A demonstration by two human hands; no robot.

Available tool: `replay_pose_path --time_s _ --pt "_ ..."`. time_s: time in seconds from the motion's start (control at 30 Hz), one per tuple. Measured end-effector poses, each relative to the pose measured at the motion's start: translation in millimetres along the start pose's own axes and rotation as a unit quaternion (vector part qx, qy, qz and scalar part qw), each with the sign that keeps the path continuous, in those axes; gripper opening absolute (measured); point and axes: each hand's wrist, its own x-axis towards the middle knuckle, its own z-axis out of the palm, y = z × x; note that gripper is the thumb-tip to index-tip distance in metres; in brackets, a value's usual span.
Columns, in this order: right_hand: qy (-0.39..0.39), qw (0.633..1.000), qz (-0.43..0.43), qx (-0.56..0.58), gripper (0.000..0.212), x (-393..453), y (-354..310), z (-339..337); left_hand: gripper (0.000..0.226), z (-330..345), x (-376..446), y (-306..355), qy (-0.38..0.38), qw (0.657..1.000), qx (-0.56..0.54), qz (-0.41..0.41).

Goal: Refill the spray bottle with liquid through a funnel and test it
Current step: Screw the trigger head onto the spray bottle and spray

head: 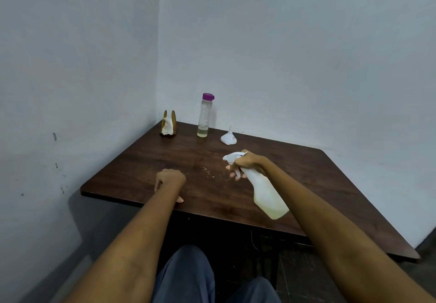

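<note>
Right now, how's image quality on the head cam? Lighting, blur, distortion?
Head view: dim, flat light with a bluish cast on the walls; wide-angle bending skews the table edges and stretches the forearms; overall soft, with the right hand and spray bottle slightly smeared; faint shadow behind the purple-capped bottle; no harsh glare.

Bare forearms — grey-blue trousers (186, 276) below.
</note>
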Motion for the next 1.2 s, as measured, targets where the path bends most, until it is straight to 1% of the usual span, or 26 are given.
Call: replay_pose_path --time_s 0.07,0.1,0.17,0.2,0.27,0.33,0.47,0.53,0.6,0.67,0.77,0.8,0.83,0.9,0.97,1.0,1.03,1.1,1.13,1.2 --pt "-0.004 1.000 -0.004 0.002 0.019 -2 -1 1 0.073 -2 -1 0 -0.004 1.000 0.003 0.000" --pt "0.013 1.000 -0.002 -0.004 0.019 0 0 2 0.074 -2 -1 0 -0.006 1.000 0.007 0.000" --pt "0.048 0.997 -0.001 -0.067 0.028 2 -1 3 0.078 -3 -4 0 -0.004 1.000 0.014 0.000" --pt "0.044 0.996 -0.001 -0.083 0.030 1 -3 4 0.080 -4 -6 -1 -0.006 1.000 0.014 -0.001" --pt "0.015 0.999 -0.003 -0.052 0.033 -4 -7 2 0.082 -4 -8 -1 -0.006 1.000 0.014 -0.001" --pt "0.008 1.000 -0.003 -0.014 0.034 -10 -7 -4 0.081 -5 -10 -2 -0.004 1.000 0.018 0.003" --pt "0.019 0.999 0.014 -0.032 0.036 -18 11 -26 0.073 -6 -14 0 -0.013 0.999 0.042 0.001" --pt "0.018 0.999 0.024 -0.040 0.034 -22 25 -38 0.072 -7 -16 3 -0.023 0.998 0.056 -0.011" --pt "0.024 0.998 0.025 -0.055 0.023 -26 38 -48 0.064 -9 -18 7 -0.028 0.997 0.073 -0.016" --pt "0.045 0.997 0.036 -0.058 0.013 -33 51 -53 0.048 -12 -19 12 -0.024 0.996 0.081 -0.002" --pt "0.107 0.992 0.045 -0.053 0.011 -40 69 -60 0.037 -16 -23 22 0.001 0.996 0.086 0.021" --pt "0.109 0.991 0.052 -0.050 0.012 -43 72 -62 0.036 -16 -25 26 0.015 0.995 0.091 0.030" --pt "0.092 0.993 0.055 -0.051 0.014 -45 74 -65 0.036 -16 -26 31 0.027 0.994 0.095 0.038" --pt "0.041 0.993 0.067 -0.089 0.027 -48 76 -70 0.034 -16 -29 39 0.048 0.993 0.099 0.047" --pt "0.022 0.994 0.073 -0.076 0.042 -53 74 -73 0.034 -16 -30 45 0.059 0.991 0.107 0.054" --pt "0.023 0.995 0.069 -0.064 0.043 -57 73 -73 0.034 -16 -32 48 0.063 0.990 0.109 0.057" --pt "0.028 0.996 0.062 -0.059 0.042 -58 74 -72 0.034 -16 -32 50 0.067 0.990 0.111 0.059" --pt "0.047 0.994 0.066 -0.067 0.026 -54 76 -71 0.034 -15 -32 51 0.076 0.989 0.108 0.063" --pt "0.057 0.992 0.071 -0.083 0.023 -53 79 -69 0.034 -15 -32 52 0.079 0.989 0.107 0.066" --pt "0.048 0.990 0.091 -0.098 0.029 -51 82 -67 0.033 -17 -34 50 0.078 0.989 0.108 0.069"
